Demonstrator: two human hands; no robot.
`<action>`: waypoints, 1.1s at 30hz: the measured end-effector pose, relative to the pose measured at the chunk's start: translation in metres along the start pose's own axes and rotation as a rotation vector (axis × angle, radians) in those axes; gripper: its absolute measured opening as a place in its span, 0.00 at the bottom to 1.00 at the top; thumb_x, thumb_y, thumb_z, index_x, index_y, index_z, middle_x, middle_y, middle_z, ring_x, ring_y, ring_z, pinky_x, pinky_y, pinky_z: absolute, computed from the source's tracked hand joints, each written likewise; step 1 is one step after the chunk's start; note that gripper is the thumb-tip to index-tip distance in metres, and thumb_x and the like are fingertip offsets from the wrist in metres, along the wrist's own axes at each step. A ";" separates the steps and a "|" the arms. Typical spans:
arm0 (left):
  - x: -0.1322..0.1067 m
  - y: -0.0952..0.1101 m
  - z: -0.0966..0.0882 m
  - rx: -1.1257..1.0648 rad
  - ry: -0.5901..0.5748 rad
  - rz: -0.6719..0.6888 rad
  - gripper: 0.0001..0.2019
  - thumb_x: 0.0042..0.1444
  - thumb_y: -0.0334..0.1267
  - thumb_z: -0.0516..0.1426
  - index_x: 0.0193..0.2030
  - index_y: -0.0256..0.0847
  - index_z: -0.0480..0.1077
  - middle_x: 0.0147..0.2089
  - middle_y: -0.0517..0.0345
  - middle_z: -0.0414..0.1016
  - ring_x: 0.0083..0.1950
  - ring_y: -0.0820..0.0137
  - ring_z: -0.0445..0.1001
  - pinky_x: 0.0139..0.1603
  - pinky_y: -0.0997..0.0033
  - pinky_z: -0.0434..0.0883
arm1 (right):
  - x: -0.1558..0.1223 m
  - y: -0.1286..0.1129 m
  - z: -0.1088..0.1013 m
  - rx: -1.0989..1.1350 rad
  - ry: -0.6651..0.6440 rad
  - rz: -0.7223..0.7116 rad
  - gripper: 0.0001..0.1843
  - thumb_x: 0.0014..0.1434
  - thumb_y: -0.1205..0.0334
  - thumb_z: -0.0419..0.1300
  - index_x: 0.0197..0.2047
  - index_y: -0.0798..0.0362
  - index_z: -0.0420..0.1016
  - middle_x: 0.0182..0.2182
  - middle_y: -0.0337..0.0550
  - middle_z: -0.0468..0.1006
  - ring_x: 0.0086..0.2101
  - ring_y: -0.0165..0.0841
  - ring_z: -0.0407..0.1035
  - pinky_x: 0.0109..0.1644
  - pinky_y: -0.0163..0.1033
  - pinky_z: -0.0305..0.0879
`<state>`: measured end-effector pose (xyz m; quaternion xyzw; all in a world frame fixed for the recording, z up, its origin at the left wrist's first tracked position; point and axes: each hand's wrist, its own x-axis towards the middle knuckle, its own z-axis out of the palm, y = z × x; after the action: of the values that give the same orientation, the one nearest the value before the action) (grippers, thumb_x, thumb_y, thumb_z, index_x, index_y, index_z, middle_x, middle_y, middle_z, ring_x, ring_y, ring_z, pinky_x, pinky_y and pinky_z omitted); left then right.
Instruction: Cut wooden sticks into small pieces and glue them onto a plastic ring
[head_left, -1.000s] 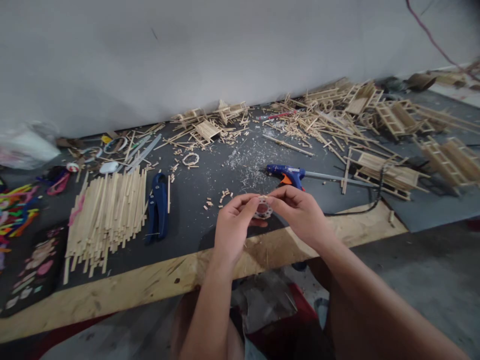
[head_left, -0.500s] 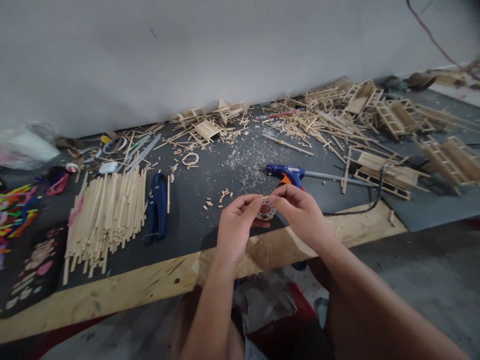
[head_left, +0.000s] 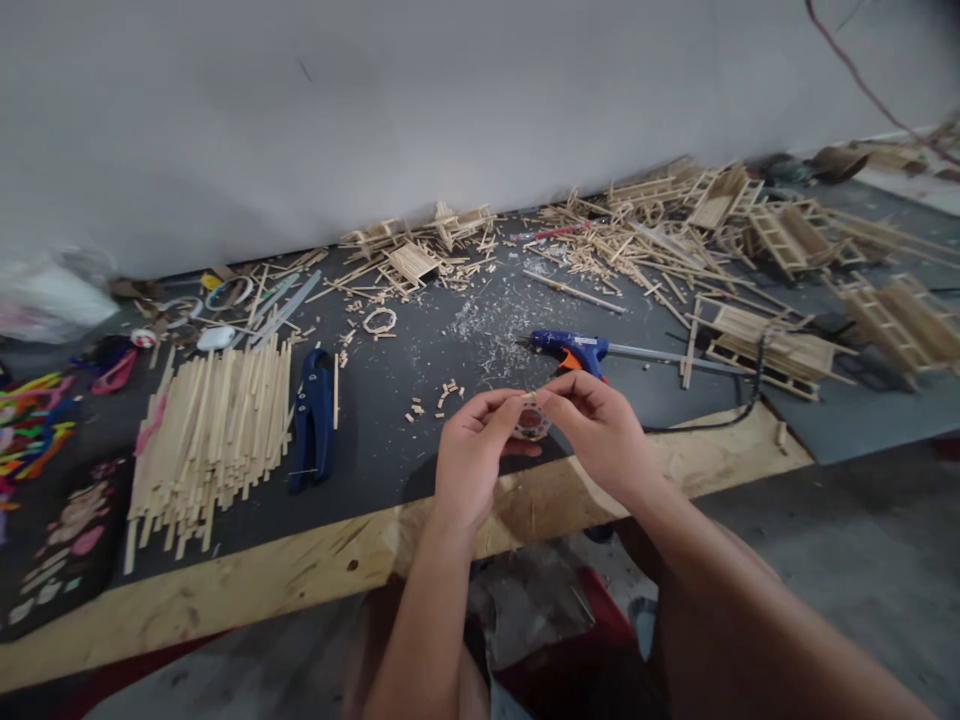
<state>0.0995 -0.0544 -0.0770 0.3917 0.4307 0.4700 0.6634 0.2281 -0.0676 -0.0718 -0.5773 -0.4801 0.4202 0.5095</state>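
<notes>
Over the front edge of the table, my left hand (head_left: 474, 440) and my right hand (head_left: 596, 425) meet around a small pale ring with dots or holes along it (head_left: 534, 424). Both thumbs and forefingers pinch its upper rim, which partly hides what lies between the fingertips. A blue hot glue gun (head_left: 568, 346) with an orange trigger lies just beyond my right hand, a glue stick extending from its back. Small cut wood pieces (head_left: 444, 392) are scattered left of the gun, and farther back sits a ring made of short wooden bits (head_left: 380, 320).
At the left lie a pile of thin wooden sticks (head_left: 214, 440), a blue cutter (head_left: 313, 415) and a dark patterned phone-like object (head_left: 71, 540). Stick offcuts (head_left: 600, 245) heap along the wall. Small wooden models (head_left: 780, 340) stand at the right, near a black cord (head_left: 705, 428).
The view has shifted very slightly. Both hands keep their pinch on the ring, with almost no visible movement.
</notes>
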 end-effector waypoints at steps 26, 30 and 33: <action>0.001 0.003 -0.003 -0.003 0.029 0.002 0.11 0.49 0.42 0.60 0.36 0.38 0.74 0.31 0.55 0.75 0.32 0.70 0.74 0.25 0.73 0.74 | 0.002 0.000 -0.005 0.083 -0.007 0.007 0.09 0.53 0.56 0.57 0.29 0.53 0.68 0.23 0.35 0.68 0.26 0.27 0.62 0.31 0.33 0.58; 0.001 0.006 -0.007 -0.021 0.067 0.006 0.12 0.47 0.43 0.61 0.36 0.38 0.73 0.31 0.56 0.75 0.32 0.70 0.74 0.25 0.73 0.75 | 0.015 0.004 -0.027 0.119 0.096 0.017 0.10 0.52 0.56 0.59 0.27 0.53 0.68 0.23 0.35 0.68 0.27 0.27 0.63 0.33 0.33 0.59; 0.000 0.008 -0.010 -0.059 0.087 0.002 0.13 0.47 0.43 0.61 0.36 0.37 0.73 0.31 0.56 0.75 0.31 0.71 0.74 0.24 0.74 0.74 | 0.029 0.012 -0.055 0.068 0.160 0.096 0.10 0.51 0.56 0.60 0.26 0.53 0.69 0.23 0.36 0.70 0.26 0.26 0.63 0.32 0.33 0.61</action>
<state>0.0879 -0.0508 -0.0728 0.3517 0.4449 0.4998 0.6546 0.2890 -0.0494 -0.0762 -0.6138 -0.3951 0.4127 0.5448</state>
